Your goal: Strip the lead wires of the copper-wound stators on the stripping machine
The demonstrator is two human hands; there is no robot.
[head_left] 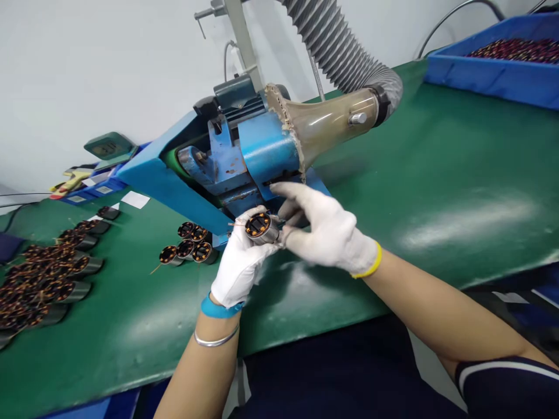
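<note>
My left hand (243, 256), in a white glove with a blue cuff, is closed around a motor stator (262, 228). The stator's open end faces up toward me, showing copper windings and a dark core inside a metal ring. My right hand (321, 227), gloved in white with a yellow cuff, is just to the right of the stator. Its fingers are spread and bent; the lower fingertips are close to the stator's side, and I cannot tell whether they touch it. Both hands are in front of a blue belt-driven machine (271, 148).
Several stators (186, 249) stand left of the machine, and a larger group (48, 279) covers the table's left side. A clear funnel (332, 122) joins a grey hose (336, 46). A blue bin (489, 75) of small parts is at the back right. The green table (437, 174) extends rightward.
</note>
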